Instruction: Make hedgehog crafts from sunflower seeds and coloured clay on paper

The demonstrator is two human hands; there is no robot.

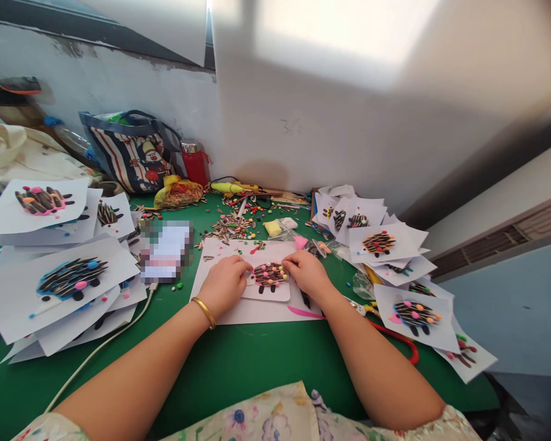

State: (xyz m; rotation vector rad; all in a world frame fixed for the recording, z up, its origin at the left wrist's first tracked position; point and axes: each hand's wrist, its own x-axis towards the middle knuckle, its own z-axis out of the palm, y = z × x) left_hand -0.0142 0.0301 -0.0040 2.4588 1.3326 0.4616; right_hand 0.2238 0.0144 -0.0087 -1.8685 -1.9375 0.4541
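Note:
A small white card (275, 295) lies on a larger white sheet (257, 315) in front of me. It carries a hedgehog figure (270, 275) of dark striped sunflower seeds, with pink, orange and yellow dots and black feet. My left hand (224, 282), a gold bangle at its wrist, is closed at the card's left edge. On the opposite side, my right hand (308, 277) pinches near the upper right corner. The undersides of my fingers are partly hidden. A few small coloured clay bits (257, 247) rest on the sheet just above the card.
Stacked hedgehog cards stand left (114, 263) and right (413, 294). A phone (168, 251) with a cable lies left of the sheet. Behind are scattered seeds (232, 226), yellow clay (272, 228), a glue gun (229, 187), a bag (128, 153) and a red bottle (195, 165). Red-handled scissors (395, 334) lie right.

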